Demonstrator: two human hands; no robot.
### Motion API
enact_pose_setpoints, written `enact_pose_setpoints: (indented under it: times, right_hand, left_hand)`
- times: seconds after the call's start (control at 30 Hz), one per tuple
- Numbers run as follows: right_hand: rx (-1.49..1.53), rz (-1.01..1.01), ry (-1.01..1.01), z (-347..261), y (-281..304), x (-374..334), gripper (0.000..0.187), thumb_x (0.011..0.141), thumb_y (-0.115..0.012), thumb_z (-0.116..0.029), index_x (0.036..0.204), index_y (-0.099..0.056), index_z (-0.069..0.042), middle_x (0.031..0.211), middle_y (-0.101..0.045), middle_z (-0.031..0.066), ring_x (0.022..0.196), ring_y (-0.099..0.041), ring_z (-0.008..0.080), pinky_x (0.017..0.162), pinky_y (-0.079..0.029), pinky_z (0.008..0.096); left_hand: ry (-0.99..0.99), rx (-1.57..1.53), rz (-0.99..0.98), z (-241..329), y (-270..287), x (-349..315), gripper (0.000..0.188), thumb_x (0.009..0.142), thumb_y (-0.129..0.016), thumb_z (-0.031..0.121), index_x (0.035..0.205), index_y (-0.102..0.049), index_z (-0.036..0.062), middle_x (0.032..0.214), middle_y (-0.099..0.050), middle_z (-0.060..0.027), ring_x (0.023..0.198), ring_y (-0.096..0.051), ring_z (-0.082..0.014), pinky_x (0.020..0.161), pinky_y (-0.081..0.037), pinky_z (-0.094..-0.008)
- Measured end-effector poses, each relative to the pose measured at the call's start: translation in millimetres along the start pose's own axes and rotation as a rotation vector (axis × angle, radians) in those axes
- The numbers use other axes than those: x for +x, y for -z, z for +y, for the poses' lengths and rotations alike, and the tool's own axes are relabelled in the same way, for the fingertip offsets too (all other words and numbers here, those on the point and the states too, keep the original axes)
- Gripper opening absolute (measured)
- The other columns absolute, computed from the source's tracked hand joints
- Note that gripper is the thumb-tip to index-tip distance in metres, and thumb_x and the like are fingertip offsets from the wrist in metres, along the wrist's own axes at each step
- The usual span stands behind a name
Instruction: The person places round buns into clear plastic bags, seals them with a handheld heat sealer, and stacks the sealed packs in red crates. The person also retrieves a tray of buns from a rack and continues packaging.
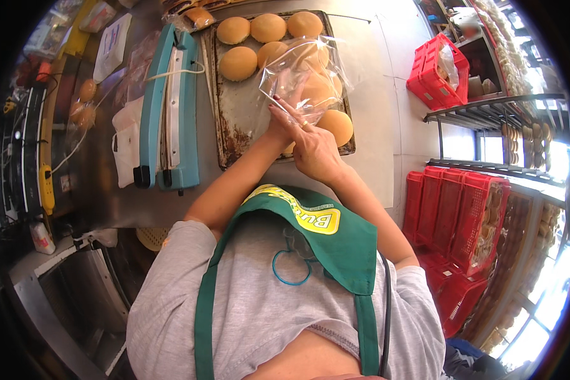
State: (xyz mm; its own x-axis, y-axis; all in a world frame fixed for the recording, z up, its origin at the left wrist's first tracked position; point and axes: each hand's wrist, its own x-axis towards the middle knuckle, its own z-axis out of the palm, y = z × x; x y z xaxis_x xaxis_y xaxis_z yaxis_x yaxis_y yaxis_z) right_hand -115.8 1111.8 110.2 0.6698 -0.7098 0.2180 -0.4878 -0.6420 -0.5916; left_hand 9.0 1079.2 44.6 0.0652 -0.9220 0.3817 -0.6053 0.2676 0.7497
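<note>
A clear plastic bag [328, 58] spreads over several round golden buns [268, 28] on a worn, dark-rimmed baking tray [234, 126]. My left hand [290, 88] shows through the film, seemingly inside the bag, its fingers stretched toward the buns beneath. Glare on the plastic partly hides those fingers. My right hand [315, 149] crosses close to the left wrist, its fingers pinching the near edge of the bag. One bun [335, 127] sits uncovered just beyond the right knuckles, at the tray's right side.
Left of the tray stands a long teal bag sealer [187, 120] with a pale cord. White packages [113, 47] lie further left. To the right are a red crate [438, 73], a black rack [487, 107] and stacked red crates [449, 215]. The metal table [373, 126] supports the tray.
</note>
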Motion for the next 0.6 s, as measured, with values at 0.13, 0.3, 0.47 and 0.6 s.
enact_pose_setpoints:
  times: [0.13,0.3,0.47,0.6]
  right_hand:
    - [0.037,0.123,-0.061,9,6,-3,0.088,0.063,-0.055,0.010,0.146,-0.040,-0.016,0.141,-0.051,0.0178,0.098,-0.065,0.0355,0.076,-0.055,0.0419]
    - [0.286,-0.010,0.102,-22,-6,-10,0.084,0.067,-0.055,0.008,0.146,-0.041,-0.015,0.141,-0.052,0.0164,0.104,-0.063,0.0357,0.082,-0.055,0.0418]
    - [0.326,0.011,0.121,-19,-6,-11,0.075,0.068,-0.051,0.008,0.140,-0.048,-0.012,0.147,-0.047,0.0090,0.094,-0.064,0.0367,0.080,-0.054,0.0419]
    - [-0.017,0.232,-0.155,17,6,4,0.071,0.069,-0.051,0.008,0.138,-0.050,-0.010,0.147,-0.046,0.0077,0.096,-0.065,0.0351,0.077,-0.055,0.0415]
  left_hand:
    - [-0.154,0.140,-0.104,-4,-10,-13,0.064,0.087,-0.063,0.030,0.143,-0.045,0.0051,0.143,-0.037,-0.0305,0.129,-0.040,-0.0448,0.110,-0.033,-0.0484]
    - [-0.295,0.429,-0.001,7,-16,19,0.064,0.084,-0.070,0.041,0.142,-0.049,0.0233,0.147,-0.037,-0.0234,0.140,-0.027,-0.0435,0.113,-0.026,-0.0593]
    - [-0.185,0.296,-0.089,2,-32,78,0.071,0.082,-0.070,0.047,0.144,-0.046,0.0225,0.154,-0.027,-0.0208,0.143,-0.014,-0.0480,0.114,-0.011,-0.0675]
    - [-0.343,0.617,-0.272,-6,-33,85,0.064,0.086,-0.062,0.041,0.142,-0.047,0.0142,0.154,-0.028,-0.0216,0.144,-0.017,-0.0464,0.114,-0.016,-0.0636]
